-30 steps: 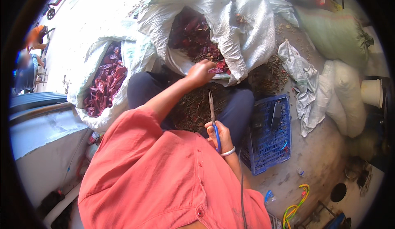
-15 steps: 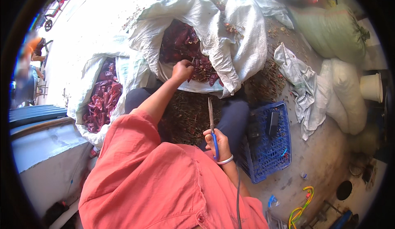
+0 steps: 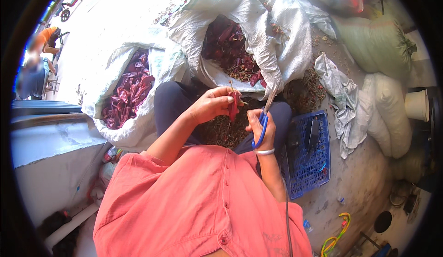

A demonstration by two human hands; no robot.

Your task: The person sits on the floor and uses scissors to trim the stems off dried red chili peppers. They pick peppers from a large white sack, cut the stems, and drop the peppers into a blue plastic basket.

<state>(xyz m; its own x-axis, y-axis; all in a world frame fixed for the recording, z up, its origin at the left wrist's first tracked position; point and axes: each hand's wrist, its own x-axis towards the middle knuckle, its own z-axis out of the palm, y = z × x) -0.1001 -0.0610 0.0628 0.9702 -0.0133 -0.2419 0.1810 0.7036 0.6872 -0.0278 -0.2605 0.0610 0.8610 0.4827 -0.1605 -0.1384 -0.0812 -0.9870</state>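
My left hand pinches a dried red chilli by its upper end, above my lap. A thin stem sticks up past the fingers. To its right, my right hand grips scissors by their blue handles, with the blades pointing up and away; whether the blades are parted is hard to tell. Just beyond both hands stands a white woven sack, its mouth rolled back on dark red dried chillies. A second white sack at the left holds brighter red chillies.
A blue plastic basket with a dark object in it sits right of my leg. Chilli stems and scraps litter the floor between my legs. Full sacks and a white bucket stand at the right. A person is at far left.
My left hand has come back from the open sack toward my lap, bringing out a chilli. The scissors in my right hand have risen and tilted to the right.
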